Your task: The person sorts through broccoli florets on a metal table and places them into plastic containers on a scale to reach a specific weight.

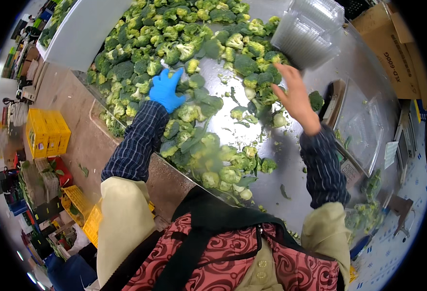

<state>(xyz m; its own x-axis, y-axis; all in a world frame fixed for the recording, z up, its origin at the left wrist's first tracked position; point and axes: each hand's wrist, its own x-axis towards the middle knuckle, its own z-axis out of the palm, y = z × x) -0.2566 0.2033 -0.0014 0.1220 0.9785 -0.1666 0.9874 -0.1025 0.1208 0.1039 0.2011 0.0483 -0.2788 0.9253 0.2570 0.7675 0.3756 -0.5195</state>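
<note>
Red patterned apron and black strap sit closest, with yellow crates [47, 132] on the floor at far left. Your left hand [166, 89], blue-gloved, lies flat on the broccoli florets [174, 43] piled on the steel table [233, 128], grip released. Your bare right hand [295, 94] reaches into florets below the clear plastic container stack [308, 34], fingers spread, grasping nothing.

Steel table [296, 160]: broccoli heap [174, 43], clear trays [305, 34].
</note>
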